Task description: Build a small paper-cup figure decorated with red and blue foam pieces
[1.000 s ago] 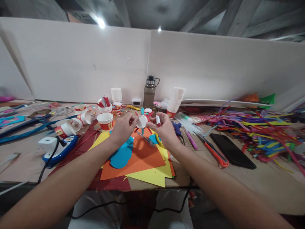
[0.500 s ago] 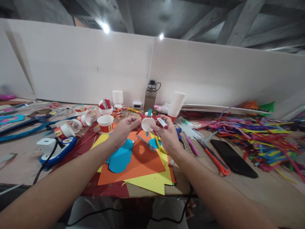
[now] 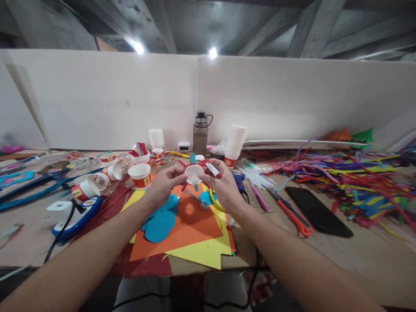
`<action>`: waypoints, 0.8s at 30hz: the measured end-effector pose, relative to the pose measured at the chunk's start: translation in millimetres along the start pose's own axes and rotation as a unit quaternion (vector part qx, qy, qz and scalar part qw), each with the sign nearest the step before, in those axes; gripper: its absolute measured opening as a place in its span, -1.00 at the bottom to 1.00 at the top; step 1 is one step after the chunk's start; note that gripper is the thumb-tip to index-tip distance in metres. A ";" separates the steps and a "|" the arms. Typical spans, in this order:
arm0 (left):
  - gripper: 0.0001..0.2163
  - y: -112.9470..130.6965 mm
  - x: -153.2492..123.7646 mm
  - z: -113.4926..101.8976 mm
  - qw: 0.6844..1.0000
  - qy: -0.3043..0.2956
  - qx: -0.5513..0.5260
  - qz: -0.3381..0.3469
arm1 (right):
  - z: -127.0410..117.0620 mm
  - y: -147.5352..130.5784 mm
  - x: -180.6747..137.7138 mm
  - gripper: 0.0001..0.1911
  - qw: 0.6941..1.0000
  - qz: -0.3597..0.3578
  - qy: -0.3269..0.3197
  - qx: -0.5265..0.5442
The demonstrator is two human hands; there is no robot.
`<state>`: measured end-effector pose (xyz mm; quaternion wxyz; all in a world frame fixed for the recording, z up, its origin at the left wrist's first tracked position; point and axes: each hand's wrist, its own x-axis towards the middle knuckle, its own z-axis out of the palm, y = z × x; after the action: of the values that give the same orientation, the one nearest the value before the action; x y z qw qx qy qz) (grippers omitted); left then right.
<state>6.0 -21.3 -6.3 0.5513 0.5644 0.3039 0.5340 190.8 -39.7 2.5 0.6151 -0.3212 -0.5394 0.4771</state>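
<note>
Between my two hands is a cut paper cup point(image 3: 194, 174), its round white base facing me and red strips splayed around it. Teal tabs stick out at its top and bottom. My left hand point(image 3: 166, 181) pinches the left side with thumb and fingers. On the other side my right hand point(image 3: 224, 184) grips the cup's edge and also holds a white marker point(image 3: 212, 170) with a red end. Below lie scissors point(image 3: 197, 201), partly hidden by my right hand, on orange paper point(image 3: 188, 229) beside a cut blue paper shape point(image 3: 161, 222).
A white paper cup point(image 3: 139, 175) stands left, near a blue-and-white device point(image 3: 78, 219). Behind are a water bottle point(image 3: 200, 134) and a leaning cup stack point(image 3: 236, 145). Rightward lie a utility knife point(image 3: 295, 216), a black phone point(image 3: 318, 211) and many colourful strips point(image 3: 354, 182).
Both hands and the cut cup have shifted slightly left and down in view, as has the whole scene. My grip on the cup and marker looks much the same.
</note>
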 end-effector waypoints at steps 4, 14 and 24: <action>-0.74 -6.0 0.9 -2.0 1.000 0.015 0.002 0.014 | -0.6 -2.2 0.8 -0.45 1.000 0.007 -0.005 -0.001; -0.71 -6.8 0.6 3.4 0.995 -0.006 -0.089 -0.049 | -2.9 1.2 1.2 -0.45 1.000 0.022 0.002 0.009; -0.63 -10.5 0.0 1.2 0.990 -0.054 -0.112 -0.067 | 3.4 -6.5 1.1 -0.43 0.994 0.082 0.031 0.063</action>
<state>9.7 -19.5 -16.0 0.6611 0.5056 0.2496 0.4951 189.0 -41.3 9.5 0.6092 -0.3398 -0.4608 0.5487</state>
